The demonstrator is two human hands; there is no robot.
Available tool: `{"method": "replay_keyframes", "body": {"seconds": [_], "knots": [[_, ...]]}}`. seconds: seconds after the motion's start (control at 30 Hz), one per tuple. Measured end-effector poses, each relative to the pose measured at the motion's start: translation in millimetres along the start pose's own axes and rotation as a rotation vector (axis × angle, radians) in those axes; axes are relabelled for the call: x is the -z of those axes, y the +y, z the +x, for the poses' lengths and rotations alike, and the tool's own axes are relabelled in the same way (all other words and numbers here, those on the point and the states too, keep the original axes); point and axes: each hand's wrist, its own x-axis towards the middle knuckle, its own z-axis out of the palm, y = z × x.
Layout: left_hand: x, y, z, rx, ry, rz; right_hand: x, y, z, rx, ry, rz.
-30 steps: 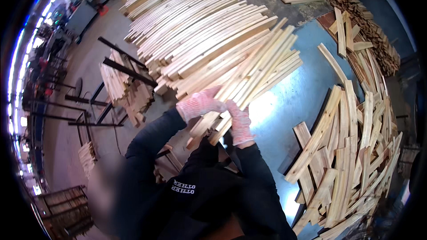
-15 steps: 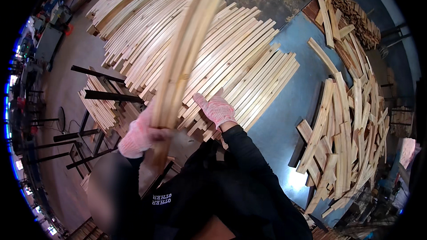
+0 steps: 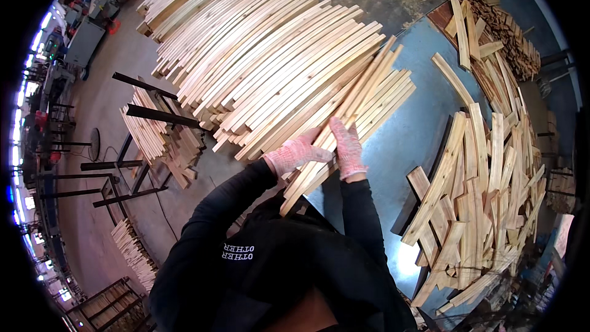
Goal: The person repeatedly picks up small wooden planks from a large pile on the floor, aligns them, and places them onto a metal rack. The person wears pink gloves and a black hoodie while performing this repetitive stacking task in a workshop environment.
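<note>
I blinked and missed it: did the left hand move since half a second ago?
Yes: judged against the nearer black metal bar, the left hand has moved right, farther away from it.

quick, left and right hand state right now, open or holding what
Left hand: closed on wooden strips.
Right hand: touching them; grip cannot be told.
</note>
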Motion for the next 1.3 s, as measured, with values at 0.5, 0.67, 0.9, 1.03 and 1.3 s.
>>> {"method": "replay_keyframes", "body": {"seconds": [0.5, 0.67, 0.9, 1.03, 1.3], "knots": [[58.2, -34.5, -7.9, -0.173, 0.593, 1.605, -23.7, 55.3, 38.9, -0.009, -0.022, -0.295], [50.2, -70.1, 4.4, -0.373, 0.763, 1.643, -1.3, 60.9, 35.9, -0.029, -0.103, -0.173], [79.1, -15.0, -89.3, -0.183, 0.531, 0.719, -68.2, -5.1, 19.3, -0.219, -0.04, -0.85], [125.9, -10.7, -150.4, -0.215, 0.553, -0.064, -63.3, 25.5, 41.3, -0.206, -0.058, -0.792], [63.6, -43.1, -78.6, 0.429, 0.352, 1.047, -55.9, 14.1, 31.9, -0.182, -0.117, -0.784]]}}
